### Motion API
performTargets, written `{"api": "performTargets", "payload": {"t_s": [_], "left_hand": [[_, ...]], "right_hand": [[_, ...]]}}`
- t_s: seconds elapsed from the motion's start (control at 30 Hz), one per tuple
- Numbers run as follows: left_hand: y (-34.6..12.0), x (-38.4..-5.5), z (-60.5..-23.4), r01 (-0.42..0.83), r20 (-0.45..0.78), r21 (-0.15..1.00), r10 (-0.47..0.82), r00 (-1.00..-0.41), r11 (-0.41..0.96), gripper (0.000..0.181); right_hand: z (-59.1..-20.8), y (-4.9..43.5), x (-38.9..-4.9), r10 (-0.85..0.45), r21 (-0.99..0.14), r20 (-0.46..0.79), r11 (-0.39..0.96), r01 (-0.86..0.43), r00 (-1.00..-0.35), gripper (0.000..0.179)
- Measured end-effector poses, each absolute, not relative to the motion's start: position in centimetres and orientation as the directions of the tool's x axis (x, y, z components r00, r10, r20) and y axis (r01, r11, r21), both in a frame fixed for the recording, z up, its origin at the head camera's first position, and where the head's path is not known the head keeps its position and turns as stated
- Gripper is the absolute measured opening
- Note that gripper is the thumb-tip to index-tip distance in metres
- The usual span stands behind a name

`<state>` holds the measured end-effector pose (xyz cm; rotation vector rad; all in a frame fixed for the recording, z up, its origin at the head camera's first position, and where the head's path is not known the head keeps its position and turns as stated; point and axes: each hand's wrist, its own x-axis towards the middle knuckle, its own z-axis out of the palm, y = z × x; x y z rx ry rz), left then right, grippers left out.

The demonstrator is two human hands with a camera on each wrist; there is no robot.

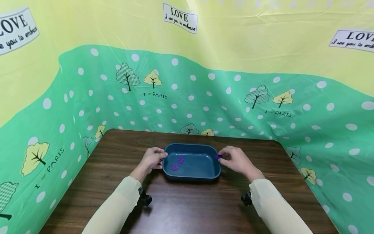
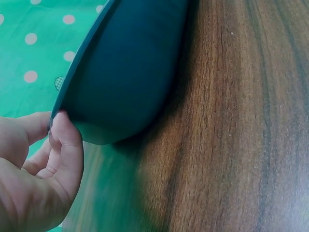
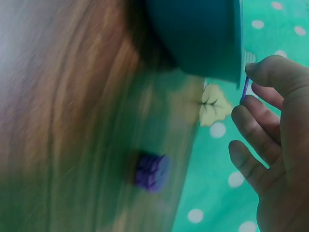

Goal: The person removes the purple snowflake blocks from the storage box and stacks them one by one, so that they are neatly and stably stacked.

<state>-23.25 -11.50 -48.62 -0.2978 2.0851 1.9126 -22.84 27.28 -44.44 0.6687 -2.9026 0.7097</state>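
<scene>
A dark blue rectangular tray with rounded corners sits on the table. My left hand pinches its left rim between thumb and fingers; the left wrist view shows the hand at the rim of the tray. Two flat purple flower-shaped pieces lie inside, toward the left. Beside the right rim, my right hand pinches another purple flower-shaped piece. Seen edge-on in the right wrist view, this piece is thin, held between thumb and fingertips just past the tray's rim.
A small stack of purple pieces stands on the table near my right hand, blurred in the right wrist view. The dark wooden table reaches back to a green and yellow patterned cloth. A black wrist camera is on each sleeve.
</scene>
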Motion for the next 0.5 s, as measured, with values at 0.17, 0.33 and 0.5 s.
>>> {"api": "performTargets", "payload": {"t_s": [0.17,0.33,0.5], "left_hand": [[-11.5,-23.2,-48.6,-0.348,-0.353,0.933,0.046,-0.934,0.091,0.033],[-11.5,-23.2,-48.6,-0.342,-0.347,0.935,0.042,-0.937,0.095,0.033],[-11.4,-23.2,-48.6,-0.345,-0.350,0.934,0.042,-0.936,0.094,0.035]], "right_hand": [[-45.3,29.2,-22.5,-0.360,-0.417,0.185,0.814,-0.405,-0.914,0.015],[-46.0,30.9,-22.4,-0.333,-0.407,0.181,0.831,-0.379,-0.925,0.016],[-46.5,32.4,-22.3,-0.301,-0.380,0.139,0.863,-0.332,-0.943,0.017]]}}
